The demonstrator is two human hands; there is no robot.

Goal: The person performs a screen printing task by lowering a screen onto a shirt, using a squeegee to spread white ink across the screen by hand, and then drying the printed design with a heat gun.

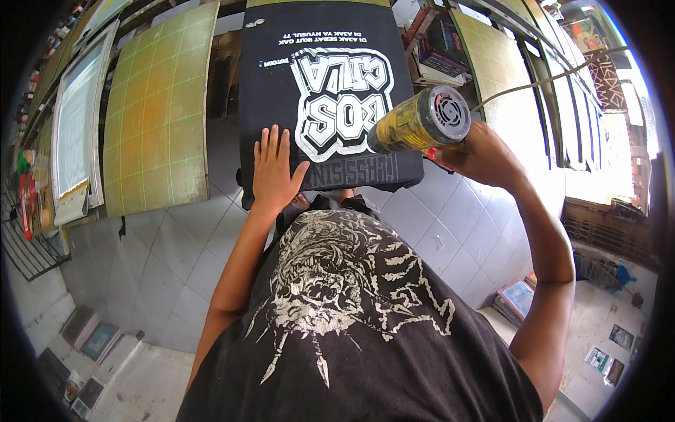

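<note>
A black T-shirt [271, 98] with white lettering is stretched flat over a board in front of me. My left hand [274, 165] lies flat on its near left part, fingers spread and pointing away from me. In my right hand [485, 158] I grip a yellow and black heat gun [415, 124] by its handle. The gun's vented round back faces up, and its front end points left and down toward the white print. Its nozzle tip looks close above the shirt, but I cannot tell the exact gap. A grey cord [541, 83] runs from it to the upper right.
To the left stands a yellowish board [158, 105] with green grid lines, with a framed screen [77, 119] beyond it. Another gridded board [503, 77] is on the right, beside a shelf with boxes [441, 46]. Grey floor tiles [165, 260] show below.
</note>
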